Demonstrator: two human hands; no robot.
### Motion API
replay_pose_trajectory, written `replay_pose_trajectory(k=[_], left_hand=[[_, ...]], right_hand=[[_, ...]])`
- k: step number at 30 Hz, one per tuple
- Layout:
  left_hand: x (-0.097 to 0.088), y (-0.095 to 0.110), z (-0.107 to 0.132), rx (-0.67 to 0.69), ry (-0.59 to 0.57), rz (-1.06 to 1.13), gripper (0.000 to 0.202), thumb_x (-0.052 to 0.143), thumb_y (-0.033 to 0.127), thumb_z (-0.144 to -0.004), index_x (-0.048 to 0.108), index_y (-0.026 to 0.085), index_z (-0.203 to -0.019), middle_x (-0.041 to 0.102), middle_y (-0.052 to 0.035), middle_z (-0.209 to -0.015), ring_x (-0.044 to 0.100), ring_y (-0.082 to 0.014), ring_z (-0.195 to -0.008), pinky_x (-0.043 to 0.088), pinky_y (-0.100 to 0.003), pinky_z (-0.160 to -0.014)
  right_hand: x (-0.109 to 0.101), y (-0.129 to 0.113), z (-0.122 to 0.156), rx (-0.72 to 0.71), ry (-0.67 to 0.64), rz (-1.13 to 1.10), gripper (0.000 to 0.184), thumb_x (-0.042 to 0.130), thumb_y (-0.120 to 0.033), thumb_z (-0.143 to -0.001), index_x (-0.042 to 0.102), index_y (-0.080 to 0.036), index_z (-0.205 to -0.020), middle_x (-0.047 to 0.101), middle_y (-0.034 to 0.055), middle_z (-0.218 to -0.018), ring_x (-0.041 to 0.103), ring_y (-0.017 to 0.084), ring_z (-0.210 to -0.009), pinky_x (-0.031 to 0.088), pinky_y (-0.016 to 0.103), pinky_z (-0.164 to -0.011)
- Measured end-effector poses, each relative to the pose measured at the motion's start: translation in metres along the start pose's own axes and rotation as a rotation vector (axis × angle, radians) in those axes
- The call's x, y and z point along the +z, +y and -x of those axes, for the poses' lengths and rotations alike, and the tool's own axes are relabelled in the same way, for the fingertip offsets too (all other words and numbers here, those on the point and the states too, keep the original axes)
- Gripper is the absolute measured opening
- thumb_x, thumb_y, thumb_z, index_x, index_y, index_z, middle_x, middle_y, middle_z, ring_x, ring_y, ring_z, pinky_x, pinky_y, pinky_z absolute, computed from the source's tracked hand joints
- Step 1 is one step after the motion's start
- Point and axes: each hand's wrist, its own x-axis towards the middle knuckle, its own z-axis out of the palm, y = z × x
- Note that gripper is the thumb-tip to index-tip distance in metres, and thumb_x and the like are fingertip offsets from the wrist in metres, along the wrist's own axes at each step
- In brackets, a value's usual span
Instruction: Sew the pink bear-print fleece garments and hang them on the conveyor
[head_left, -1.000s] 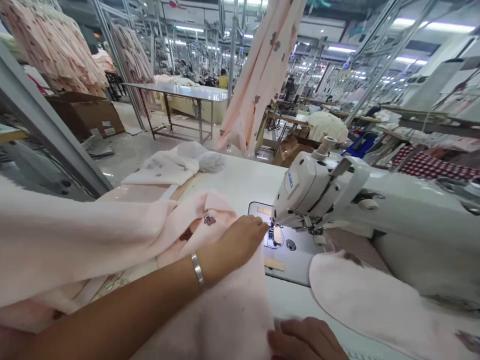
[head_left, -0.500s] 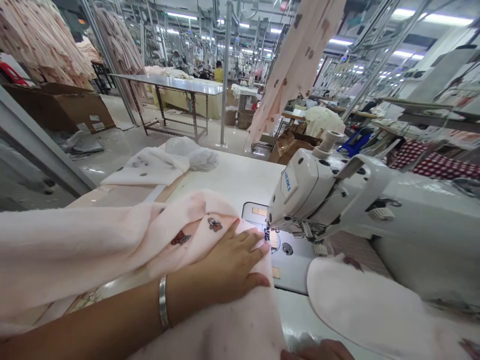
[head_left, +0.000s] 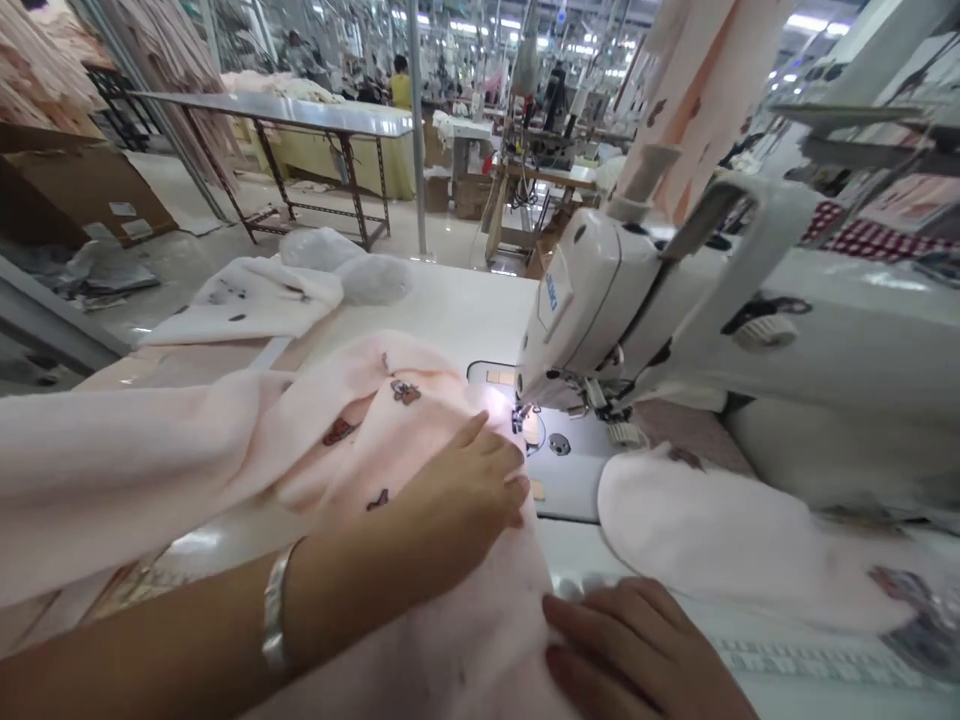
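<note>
My left hand (head_left: 461, 495) lies flat with fingers stretched out on a pale pink printed fabric (head_left: 352, 440), its fingertips close to the needle of the white sewing machine (head_left: 622, 310). A silver bangle (head_left: 276, 620) sits on that wrist. At the bottom edge my right hand (head_left: 637, 655) presses on the near edge of the same pink fabric, fingers together and flat. The fabric drapes leftward over my left forearm. A rounded pale pink piece (head_left: 705, 525) rests on the machine bed to the right of the needle plate (head_left: 559, 460).
A folded white printed cloth and a clear bag (head_left: 285, 285) lie at the far side of the white table (head_left: 450, 320). Pink fabric (head_left: 697, 90) hangs behind the machine. Beyond are a metal table (head_left: 300, 115), cardboard boxes (head_left: 67, 190) and other workstations with people.
The view has tilted and moved closer. My left hand stayed flat on the pink fabric near the needle. My right hand came further into view and now rests on the fabric's near edge.
</note>
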Motion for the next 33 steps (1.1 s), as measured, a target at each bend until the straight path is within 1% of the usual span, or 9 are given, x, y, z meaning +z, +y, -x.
replay_pose_trajectory(k=[4, 6, 8, 12, 15, 20, 23, 29, 33], left_hand=[[0.003, 0.041, 0.03, -0.04, -0.047, 0.014, 0.044, 0.044, 0.045, -0.09, 0.055, 0.012, -0.117, 0.047, -0.0158, -0.131, 0.041, -0.0315, -0.122, 0.031, -0.051, -0.102], [0.007, 0.049, 0.044, -0.049, -0.042, 0.045, 0.045, 0.038, 0.046, -0.093, 0.049, 0.016, -0.125, 0.04, -0.0134, -0.138, 0.036, -0.0322, -0.127, 0.03, -0.054, -0.102], [0.01, 0.051, 0.051, -0.071, -0.043, 0.083, 0.041, 0.037, 0.043, -0.094, 0.047, 0.019, -0.126, 0.036, -0.0102, -0.141, 0.031, -0.0316, -0.13, 0.026, -0.056, -0.104], [0.009, 0.05, 0.052, -0.087, -0.088, 0.135, 0.039, 0.038, 0.041, -0.094, 0.049, 0.02, -0.124, 0.033, -0.0093, -0.143, 0.026, -0.0322, -0.132, 0.023, -0.059, -0.105], [0.006, 0.046, 0.052, -0.069, -0.121, 0.142, 0.04, 0.038, 0.042, -0.093, 0.048, 0.019, -0.125, 0.029, -0.0102, -0.145, 0.023, -0.0326, -0.134, 0.02, -0.06, -0.105], [-0.002, 0.014, 0.06, 0.105, -0.195, 0.102, 0.057, 0.045, 0.048, -0.09, 0.032, 0.021, -0.138, 0.023, -0.0076, -0.147, 0.019, -0.0274, -0.135, 0.009, -0.051, -0.111], [-0.01, 0.001, 0.061, 0.165, -0.229, 0.093, 0.056, 0.047, 0.045, -0.09, 0.03, 0.025, -0.139, 0.023, -0.0044, -0.147, 0.021, -0.024, -0.135, 0.007, -0.045, -0.113], [-0.015, 0.036, 0.048, -0.052, -0.163, 0.059, 0.038, 0.037, 0.042, -0.094, 0.047, 0.022, -0.125, 0.034, -0.0074, -0.142, 0.029, -0.0279, -0.132, 0.022, -0.055, -0.105], [-0.003, 0.055, 0.045, -0.074, -0.076, 0.059, 0.038, 0.033, 0.042, -0.095, 0.047, 0.021, -0.124, 0.036, -0.0073, -0.141, 0.027, -0.0299, -0.132, 0.014, -0.063, -0.103]], right_hand=[[-0.01, -0.004, 0.006, -0.008, -0.06, 0.014, 0.023, 0.045, -0.014, -0.09, 0.065, -0.025, -0.087, 0.07, -0.0029, -0.095, 0.061, 0.013, -0.079, 0.045, 0.03, -0.075], [-0.013, -0.006, 0.012, -0.002, -0.063, -0.008, 0.024, 0.045, -0.012, -0.089, 0.066, -0.024, -0.085, 0.07, -0.0028, -0.089, 0.06, 0.013, -0.075, 0.045, 0.03, -0.075], [-0.013, -0.008, 0.017, -0.027, -0.046, -0.015, 0.023, 0.047, -0.01, -0.087, 0.066, -0.023, -0.085, 0.07, -0.0025, -0.088, 0.059, 0.013, -0.075, 0.043, 0.031, -0.077], [-0.01, -0.011, 0.02, -0.078, -0.058, -0.028, 0.015, 0.056, -0.016, -0.084, 0.066, -0.024, -0.093, 0.066, -0.0034, -0.107, 0.057, 0.015, -0.087, 0.038, 0.034, -0.087], [-0.004, -0.015, 0.019, -0.07, -0.049, -0.035, 0.019, 0.051, -0.016, -0.088, 0.066, -0.022, -0.098, 0.066, -0.0029, -0.107, 0.057, 0.015, -0.087, 0.037, 0.033, -0.086], [0.002, -0.017, 0.025, 0.0, 0.033, -0.085, 0.028, 0.04, -0.014, -0.094, 0.067, -0.019, -0.094, 0.069, -0.0025, -0.1, 0.058, 0.013, -0.093, 0.034, 0.031, -0.095], [-0.002, -0.014, 0.027, -0.067, -0.039, -0.05, 0.029, 0.038, -0.015, -0.095, 0.066, -0.02, -0.098, 0.067, -0.0038, -0.105, 0.056, 0.013, -0.104, 0.028, 0.03, -0.104], [-0.016, -0.011, 0.013, -0.142, -0.092, -0.127, 0.033, 0.034, -0.012, -0.094, 0.065, -0.017, -0.1, 0.07, -0.0015, -0.093, 0.052, 0.013, -0.114, 0.028, 0.027, -0.108], [-0.019, -0.008, 0.008, -0.152, -0.149, -0.109, 0.026, 0.04, -0.014, -0.093, 0.064, -0.017, -0.101, 0.071, -0.0015, -0.092, 0.057, 0.009, -0.107, 0.028, 0.021, -0.106]])
